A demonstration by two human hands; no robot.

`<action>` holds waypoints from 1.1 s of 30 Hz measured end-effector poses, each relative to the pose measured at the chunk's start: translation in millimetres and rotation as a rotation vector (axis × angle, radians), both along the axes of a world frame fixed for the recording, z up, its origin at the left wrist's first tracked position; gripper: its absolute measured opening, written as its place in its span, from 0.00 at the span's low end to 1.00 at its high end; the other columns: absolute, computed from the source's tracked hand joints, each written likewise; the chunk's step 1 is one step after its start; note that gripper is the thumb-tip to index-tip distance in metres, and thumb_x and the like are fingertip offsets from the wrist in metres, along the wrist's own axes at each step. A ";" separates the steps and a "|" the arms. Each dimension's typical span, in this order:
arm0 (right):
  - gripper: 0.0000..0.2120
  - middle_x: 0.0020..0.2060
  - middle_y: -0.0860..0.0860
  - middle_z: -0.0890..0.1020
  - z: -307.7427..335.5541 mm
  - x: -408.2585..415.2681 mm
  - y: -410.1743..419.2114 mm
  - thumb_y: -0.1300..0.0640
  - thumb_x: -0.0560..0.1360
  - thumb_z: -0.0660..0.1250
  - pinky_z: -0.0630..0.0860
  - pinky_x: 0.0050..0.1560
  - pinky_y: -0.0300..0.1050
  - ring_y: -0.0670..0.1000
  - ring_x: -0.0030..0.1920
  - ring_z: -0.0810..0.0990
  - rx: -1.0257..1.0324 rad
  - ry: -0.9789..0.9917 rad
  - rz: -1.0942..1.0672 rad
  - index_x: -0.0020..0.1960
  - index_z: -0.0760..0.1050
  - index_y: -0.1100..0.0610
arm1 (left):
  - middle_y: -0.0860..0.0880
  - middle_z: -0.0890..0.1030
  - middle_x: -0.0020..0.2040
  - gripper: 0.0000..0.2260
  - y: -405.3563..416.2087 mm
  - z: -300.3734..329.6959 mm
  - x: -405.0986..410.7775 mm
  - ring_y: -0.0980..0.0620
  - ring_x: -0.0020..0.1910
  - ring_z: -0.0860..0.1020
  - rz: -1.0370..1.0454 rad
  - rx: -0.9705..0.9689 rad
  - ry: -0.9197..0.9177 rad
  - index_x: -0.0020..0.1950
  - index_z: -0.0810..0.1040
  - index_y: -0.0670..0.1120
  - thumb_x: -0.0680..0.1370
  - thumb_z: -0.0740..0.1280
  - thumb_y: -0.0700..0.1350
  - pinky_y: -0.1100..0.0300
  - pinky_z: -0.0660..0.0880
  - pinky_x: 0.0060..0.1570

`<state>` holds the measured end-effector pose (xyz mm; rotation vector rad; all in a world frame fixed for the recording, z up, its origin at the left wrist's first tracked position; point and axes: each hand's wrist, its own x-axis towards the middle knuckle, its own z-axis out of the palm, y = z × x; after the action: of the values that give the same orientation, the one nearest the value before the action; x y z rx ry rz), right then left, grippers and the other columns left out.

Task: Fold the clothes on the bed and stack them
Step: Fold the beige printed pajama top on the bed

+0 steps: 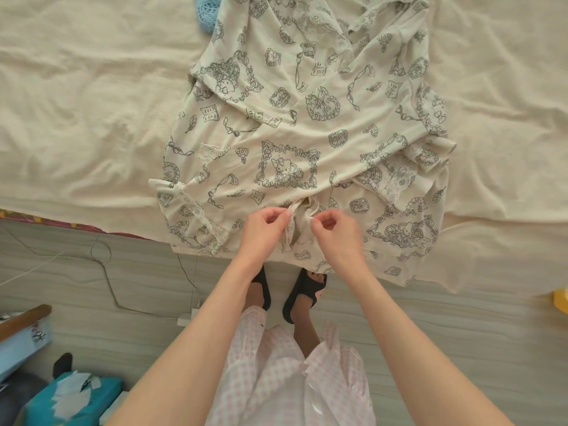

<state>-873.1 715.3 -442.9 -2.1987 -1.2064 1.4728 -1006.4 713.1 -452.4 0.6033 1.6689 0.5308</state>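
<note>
1. The lace-trimmed neckline (302,216) of a printed nightdress (295,124) is pinched on both sides. The left hand (264,232) has its fingers curled, with thumb and forefinger closed on the left edge of the opening. The right hand (336,233) is curled the same way on the right edge. Both grips are pressed together on cloth, not spread.

2. The two edges are held a little apart, so the opening between the hands gapes and the inner fabric is shown. It is judged that the neckline is being drawn square and centred, so that the garment can be folded evenly.

3. Beyond the grip, away from the person, the nightdress is spread lengthwise across the bed sheet (76,103). Its body is wrinkled, and the far part is rumpled into lace ruffles. Nothing is folded yet; the task is judged to be at its start for this garment.

4. To either side of the grip, lace-edged sleeves (190,207) lie bunched, the right one doubled over. They are judged to need flattening before a fold.

5. Below the grip, the near edge of the garment hangs over the bed edge toward the wooden floor (92,272), where black slippers (302,295) are seen.

6. Far beyond the grip and to its left, a blue knitted item (207,10) is partly covered by the nightdress. No stack is visible.
</note>
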 end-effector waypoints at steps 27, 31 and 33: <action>0.02 0.44 0.59 0.84 6.9 -17.7 2.1 0.64 0.78 0.63 0.81 0.45 0.39 0.51 0.44 0.85 -0.136 0.481 -0.545 0.46 0.72 0.61 | 0.55 0.81 0.40 0.07 -3.8 0.3 -6.7 0.69 0.34 0.76 -0.118 -0.013 -0.109 0.48 0.81 0.48 0.78 0.65 0.38 0.75 0.70 0.36; 0.06 0.40 0.54 0.83 1.4 -19.1 -1.8 0.61 0.75 0.67 0.79 0.54 0.51 0.54 0.47 0.83 -0.121 0.280 -0.370 0.39 0.75 0.55 | 0.54 0.82 0.43 0.08 -8.5 2.2 -3.4 0.64 0.40 0.79 -0.010 -0.012 -0.135 0.49 0.81 0.48 0.77 0.66 0.37 0.69 0.76 0.44; 0.06 0.38 0.53 0.83 0.6 -19.0 -2.4 0.61 0.74 0.68 0.78 0.55 0.53 0.55 0.47 0.83 -0.152 0.273 -0.359 0.38 0.77 0.55 | 0.53 0.83 0.44 0.08 -8.5 3.4 -1.3 0.61 0.42 0.79 -0.025 -0.011 -0.138 0.52 0.81 0.46 0.77 0.65 0.36 0.67 0.76 0.47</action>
<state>-892.1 712.9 -442.3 -2.0766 -0.5961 1.6779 -1007.6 704.6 -449.0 0.5663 1.5317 0.5330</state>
